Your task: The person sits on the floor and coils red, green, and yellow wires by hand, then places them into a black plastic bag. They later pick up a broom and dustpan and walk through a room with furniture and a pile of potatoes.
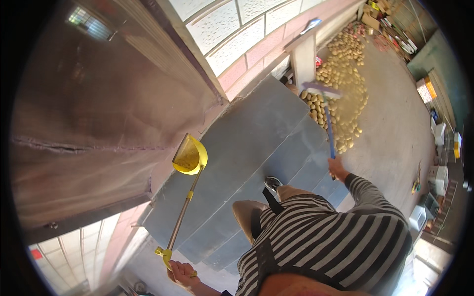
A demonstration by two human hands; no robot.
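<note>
My left hand [182, 273] grips the yellow handle end of a long-handled dustpan [202, 157]. Its metal tube runs up to a yellow scoop, held out over the edge of the grey steps [244, 137]; the inside looks stained or dusty. In my right hand [337, 168] is the blue shaft of a broom [329, 122]. The broom's head, purplish and blurred, appears in front of the base of a pale post [304, 66] and a heap of potatoes [342, 74]. Whether it touches either cannot be told.
A brown double door [122, 122] stands beside the steps, between tiled walls [237, 33]. One shoe [273, 182] rests on the steps. Cardboard boxes [370, 20] lie beyond the potatoes. Along the right side of the concrete floor [392, 122] sit white containers [439, 179] and clutter.
</note>
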